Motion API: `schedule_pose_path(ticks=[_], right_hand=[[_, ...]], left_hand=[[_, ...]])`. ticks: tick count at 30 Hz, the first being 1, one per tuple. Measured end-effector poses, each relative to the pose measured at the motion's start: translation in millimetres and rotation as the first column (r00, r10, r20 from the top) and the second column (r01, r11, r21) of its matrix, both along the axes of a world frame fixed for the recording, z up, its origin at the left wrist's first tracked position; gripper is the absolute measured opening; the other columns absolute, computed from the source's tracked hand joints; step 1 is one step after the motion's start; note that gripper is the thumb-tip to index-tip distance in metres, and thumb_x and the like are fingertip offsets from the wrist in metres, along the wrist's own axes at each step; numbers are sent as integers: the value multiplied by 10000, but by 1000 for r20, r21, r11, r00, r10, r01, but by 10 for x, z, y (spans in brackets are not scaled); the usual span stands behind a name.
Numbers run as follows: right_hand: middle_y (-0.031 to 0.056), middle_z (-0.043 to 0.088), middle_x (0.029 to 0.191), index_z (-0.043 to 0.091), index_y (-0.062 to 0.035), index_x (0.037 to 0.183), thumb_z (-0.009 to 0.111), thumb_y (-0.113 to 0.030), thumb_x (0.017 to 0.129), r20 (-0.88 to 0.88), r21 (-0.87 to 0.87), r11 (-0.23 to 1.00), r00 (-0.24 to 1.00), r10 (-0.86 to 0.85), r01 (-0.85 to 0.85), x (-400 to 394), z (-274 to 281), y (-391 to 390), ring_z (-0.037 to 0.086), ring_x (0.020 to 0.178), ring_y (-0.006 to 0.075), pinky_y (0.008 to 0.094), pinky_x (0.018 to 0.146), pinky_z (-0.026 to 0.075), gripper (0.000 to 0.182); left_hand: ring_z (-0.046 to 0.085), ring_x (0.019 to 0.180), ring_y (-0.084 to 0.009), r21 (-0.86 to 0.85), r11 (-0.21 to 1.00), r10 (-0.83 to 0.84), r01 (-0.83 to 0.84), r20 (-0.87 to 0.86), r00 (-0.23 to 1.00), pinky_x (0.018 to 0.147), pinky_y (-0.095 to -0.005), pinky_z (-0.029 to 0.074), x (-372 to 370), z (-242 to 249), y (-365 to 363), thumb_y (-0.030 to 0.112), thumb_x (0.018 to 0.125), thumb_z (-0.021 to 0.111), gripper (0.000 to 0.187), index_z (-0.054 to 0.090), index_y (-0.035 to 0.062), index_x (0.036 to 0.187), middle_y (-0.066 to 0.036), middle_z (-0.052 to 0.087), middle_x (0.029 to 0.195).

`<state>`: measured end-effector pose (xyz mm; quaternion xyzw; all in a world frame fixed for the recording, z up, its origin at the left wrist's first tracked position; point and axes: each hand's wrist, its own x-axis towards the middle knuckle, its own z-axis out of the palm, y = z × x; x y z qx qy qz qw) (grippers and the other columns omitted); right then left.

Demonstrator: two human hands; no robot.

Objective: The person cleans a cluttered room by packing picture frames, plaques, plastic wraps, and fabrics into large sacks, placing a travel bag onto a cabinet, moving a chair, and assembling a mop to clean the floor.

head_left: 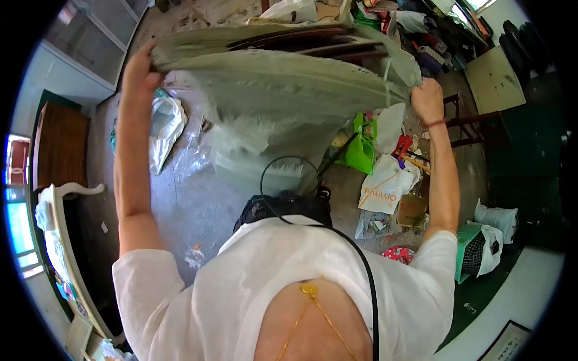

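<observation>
A large grey-green woven sack (259, 84) hangs stretched wide in front of my body, its mouth spread between both hands. My left hand (142, 67) is closed on the sack's left top corner. On the right, my right hand (428, 99) grips the opposite corner, with a reddish bracelet at the wrist. Dark flat pieces (313, 43) show inside the mouth; what they are is unclear. The sack's lower part hangs down near my legs. A black cable (355, 246) loops over my chest and in front of the sack.
Bright green bag (361, 150), white printed bag (380, 186) and cardboard (412, 210) lie on the floor to the right. White-silver plastic bag (165, 129) lies at left. Piled clutter (433, 48) is at the back right, near a dark wooden stool (466, 123). A green crate (469, 249) stands lower right.
</observation>
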<state>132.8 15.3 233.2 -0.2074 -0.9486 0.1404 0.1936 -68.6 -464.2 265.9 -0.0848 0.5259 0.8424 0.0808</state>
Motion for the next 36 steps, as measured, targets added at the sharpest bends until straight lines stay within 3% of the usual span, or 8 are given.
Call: schedule_pose_path(ticks=[4, 6, 23, 25, 28, 29, 32, 36], right_hand=[[283, 494, 594, 462, 91, 570, 442, -69, 615, -174, -637, 769, 960, -219, 60, 83, -580, 211, 523, 597, 385, 419, 547, 390, 168], [250, 495, 557, 472, 67, 542, 448, -81, 624, -215, -173, 981, 968, -126, 89, 104, -723, 20, 498, 539, 370, 423, 487, 355, 171], [186, 504, 577, 509, 72, 649, 514, -162, 702, 0, -780, 610, 976, -219, 137, 779, -1993, -658, 529, 568, 294, 372, 535, 416, 239], [141, 512, 569, 526, 67, 682, 540, -280, 732, -113, -992, 77, 974, -198, -99, 1081, -1963, -439, 528, 523, 223, 327, 509, 413, 351], [69, 564, 666, 560, 7, 724, 535, -305, 782, -92, -974, 224, 970, -226, -40, 1742, -2467, 99, 518, 497, 109, 247, 434, 404, 318], [70, 560, 658, 557, 3, 721, 538, -298, 779, -20, -982, 186, 966, -256, 29, 2050, -2687, 299, 508, 489, 115, 253, 425, 399, 307], [47, 497, 598, 511, -24, 712, 535, -273, 766, 223, -974, -115, 888, -402, 193, 3263, -3549, 800, 468, 477, 146, 281, 416, 384, 255], [53, 502, 626, 516, -63, 720, 520, -274, 768, 692, -714, -405, 490, -530, 571, 5388, -4842, 1076, 489, 528, 149, 286, 470, 420, 216]], left_hand=[[559, 844, -252, 4, 1000, -6, 6, -4, 1000, 752, -375, 468, 102, -140, -37, 148, 830, 467, 242, 482, -33, 989, -143, 551, 956], [555, 857, -253, -7, 1000, -22, 22, 18, 1000, 757, -378, 466, 30, -390, -178, 144, 830, 467, 246, 479, -28, 1006, -141, 545, 974], [524, 917, -264, -358, 934, 68, 9, 202, 977, 763, -377, 440, 890, -1462, -428, 159, 802, 500, 325, 481, -46, 1053, -150, 516, 1050], [537, 861, -265, -502, 852, 225, -149, 95, 970, 723, -357, 452, 1054, -1505, -180, 133, 762, 541, 350, 475, -82, 1031, -176, 522, 999], [525, 871, -283, -862, 482, 53, -160, -154, 987, 722, -371, 445, 1467, -1387, 375, 147, 738, 562, 392, 463, -96, 1030, -192, 507, 1004], [501, 897, -314, -933, 61, 138, -355, -344, 929, 755, -408, 422, 1682, -1340, 744, 176, 729, 563, 423, 454, -87, 1043, -214, 479, 1020], [462, 940, -350, -799, -161, -149, -579, -560, 815, 795, -439, 396, 2193, -1232, 1629, 194, 730, 561, 428, 455, -63, 1055, -238, 438, 1055], [455, 952, -308, -871, 206, -473, -447, -488, 734, 775, -379, 420, 2570, -1421, 2830, 112, 760, 555, 374, 437, -64, 1068, -203, 429, 1056]])
